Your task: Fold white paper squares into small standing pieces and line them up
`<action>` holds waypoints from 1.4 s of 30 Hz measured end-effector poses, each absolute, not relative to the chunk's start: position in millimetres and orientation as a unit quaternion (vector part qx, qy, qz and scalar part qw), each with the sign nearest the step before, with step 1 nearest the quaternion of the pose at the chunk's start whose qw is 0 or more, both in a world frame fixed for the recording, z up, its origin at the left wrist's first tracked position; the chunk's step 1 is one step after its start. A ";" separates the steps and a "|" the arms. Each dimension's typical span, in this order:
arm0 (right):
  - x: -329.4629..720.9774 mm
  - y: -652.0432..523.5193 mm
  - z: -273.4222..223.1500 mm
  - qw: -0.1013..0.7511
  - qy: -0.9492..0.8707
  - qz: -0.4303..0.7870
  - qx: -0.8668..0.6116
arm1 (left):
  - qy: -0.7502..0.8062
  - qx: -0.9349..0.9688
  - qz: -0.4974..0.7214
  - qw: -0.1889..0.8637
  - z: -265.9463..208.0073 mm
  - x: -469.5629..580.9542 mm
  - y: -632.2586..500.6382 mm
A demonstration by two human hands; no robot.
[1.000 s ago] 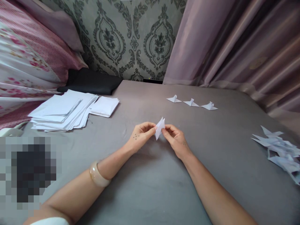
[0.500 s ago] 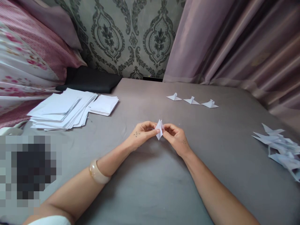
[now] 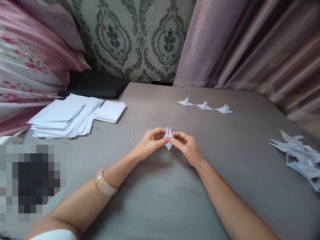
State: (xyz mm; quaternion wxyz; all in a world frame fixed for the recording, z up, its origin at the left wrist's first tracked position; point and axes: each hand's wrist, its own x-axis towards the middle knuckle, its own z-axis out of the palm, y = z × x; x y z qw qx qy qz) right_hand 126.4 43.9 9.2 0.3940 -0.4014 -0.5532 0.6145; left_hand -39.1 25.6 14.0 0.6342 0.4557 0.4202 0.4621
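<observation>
Between my two hands, over the middle of the grey cloth surface, is a small white folded paper (image 3: 168,145) with two narrow points standing up and one point facing down. My left hand (image 3: 153,140) pinches its left edge between thumb and fingers. From the right, my right hand (image 3: 186,145) pinches the other edge, its thumb lying over the front of the paper. Beyond the hands, three finished-looking paper cranes (image 3: 204,105) sit in a row. The fingertips behind the paper are partly hidden.
On the left lie a stack of white paper sheets (image 3: 57,115) and a smaller stack of squares (image 3: 111,110). A heap of folded paper cranes (image 3: 297,150) lies at the right edge. Black folded material (image 3: 97,85) rests at the back left, by patterned wallpaper and pink curtains (image 3: 212,43).
The folded paper has turned to face me flatter, its two upper points now side by side. My right thumb has moved onto its front. Both hands stay in nearly the same place.
</observation>
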 end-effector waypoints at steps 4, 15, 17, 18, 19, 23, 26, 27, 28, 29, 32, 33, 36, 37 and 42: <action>127.8 43.9 9.0 0.395 -0.542 0.621 -0.406 | 0.436 0.422 0.483 0.631 14.3 -39.2 26.1; 125.5 44.5 8.5 0.409 -0.515 0.623 -0.423 | 0.480 0.387 0.487 0.619 15.8 -39.2 27.1; 124.9 44.4 8.8 0.408 -0.512 0.625 -0.425 | 0.488 0.388 0.487 0.612 15.9 -39.0 26.6; 124.6 44.1 9.0 0.406 -0.512 0.626 -0.426 | 0.491 0.388 0.486 0.610 15.9 -39.1 26.4; 124.1 43.8 9.1 0.405 -0.513 0.625 -0.427 | 0.494 0.388 0.486 0.608 15.9 -39.2 26.1; 122.0 43.0 7.7 0.415 -0.521 0.612 -0.426 | 0.499 0.388 0.481 0.607 16.3 -39.2 25.0; 121.6 44.0 5.5 0.422 -0.513 0.617 -0.422 | 0.491 0.386 0.477 0.619 16.2 -37.9 24.7; 121.9 44.5 5.1 0.424 -0.501 0.626 -0.422 | 0.485 0.379 0.478 0.627 15.9 -37.4 25.0; 122.4 45.0 4.9 0.423 -0.484 0.640 -0.421 | 0.477 0.367 0.481 0.637 15.4 -37.1 25.6; 123.0 45.3 5.0 0.418 -0.464 0.658 -0.421 | 0.470 0.349 0.487 0.648 14.8 -37.1 26.5; 124.2 45.1 7.0 0.371 -0.429 0.713 -0.412 | 0.459 0.284 0.509 0.671 13.2 -38.5 29.9; 124.0 44.5 8.0 0.351 -0.433 0.723 -0.409 | 0.457 0.268 0.513 0.675 13.0 -39.3 30.9; 121.3 41.3 11.2 0.312 -0.470 0.713 -0.416 | 0.454 0.245 0.515 0.684 13.0 -41.3 32.8; 119.9 40.0 12.1 0.305 -0.484 0.703 -0.421 | 0.454 0.241 0.516 0.685 13.0 -41.7 33.0; 114.8 35.6 14.6 0.294 -0.537 0.660 -0.435 | 0.445 0.241 0.518 0.690 11.6 -43.9 32.8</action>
